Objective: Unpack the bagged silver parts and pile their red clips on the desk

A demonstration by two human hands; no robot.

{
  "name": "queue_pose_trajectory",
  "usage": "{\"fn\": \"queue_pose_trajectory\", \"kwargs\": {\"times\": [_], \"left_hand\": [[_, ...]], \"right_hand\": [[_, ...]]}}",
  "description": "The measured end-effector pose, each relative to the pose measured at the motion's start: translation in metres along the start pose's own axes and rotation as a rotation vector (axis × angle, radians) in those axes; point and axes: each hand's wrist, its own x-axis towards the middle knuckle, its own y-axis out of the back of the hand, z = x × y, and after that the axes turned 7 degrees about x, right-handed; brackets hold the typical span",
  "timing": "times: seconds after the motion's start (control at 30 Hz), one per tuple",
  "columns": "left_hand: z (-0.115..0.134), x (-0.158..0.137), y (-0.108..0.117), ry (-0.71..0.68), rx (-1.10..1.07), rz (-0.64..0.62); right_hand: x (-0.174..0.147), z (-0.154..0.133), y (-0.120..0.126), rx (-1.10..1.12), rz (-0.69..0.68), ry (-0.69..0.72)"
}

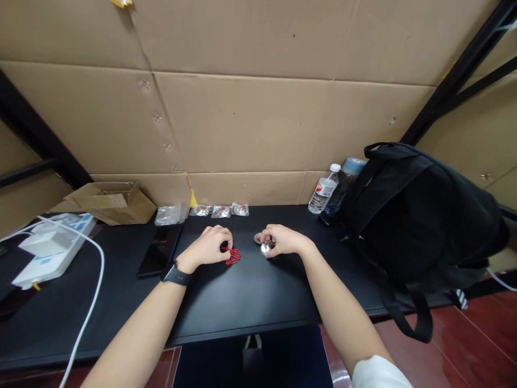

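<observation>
My left hand (210,246), with a black band on its wrist, rests on the black table (250,291) with its fingers curled over small red rings (233,255). Some of the rings lie loose by its fingertips. My right hand (283,240) is closed around a small shiny metal part (265,247), and a flat round metal piece (257,237) lies just left of its fingers. The two hands are a short gap apart near the table's middle.
Small clear bags (220,210) with red parts line the cardboard wall. A black phone (158,250) lies to the left, beside a white power strip (48,253) with a cable. A cardboard box (111,202), water bottles (323,189) and a black backpack (420,221) stand around.
</observation>
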Motion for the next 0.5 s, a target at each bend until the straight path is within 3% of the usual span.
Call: {"fn": "queue_pose_trajectory", "kwargs": {"times": [0.27,0.5], "left_hand": [[0.002,0.000,0.000,-0.015,0.006,-0.015],[0.006,0.001,-0.001,-0.061,-0.029,-0.020]], "right_hand": [[0.004,-0.004,-0.005,-0.054,0.140,-0.029],[0.007,-0.004,-0.014,-0.062,0.112,-0.046]]}}
